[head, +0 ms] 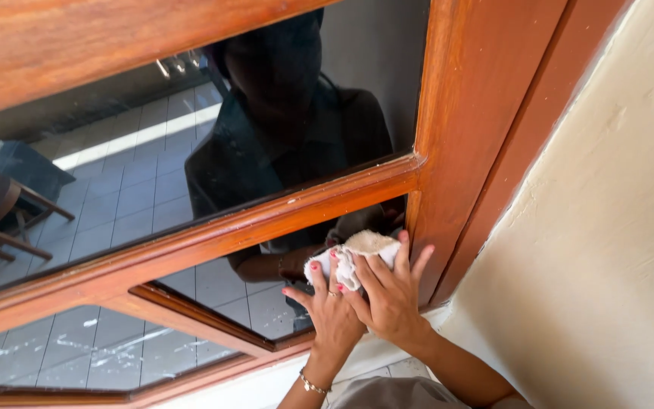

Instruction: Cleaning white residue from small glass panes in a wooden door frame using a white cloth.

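While both of my hands press a white cloth [353,257] against the lower glass pane [259,299], my right hand [391,291] lies flat over it with fingers spread wide, fingertips touching the wooden window frame [456,151]. My left hand [331,310] sits just beside it, fingers curled onto the cloth's edge, a bracelet [312,385] at the wrist. A cream wall [607,250] stands to the right of the frame.

Wooden-framed window [448,113], dark glass pane [228,291] (reflective), white cloth [357,254] pressed flat against its lower corner
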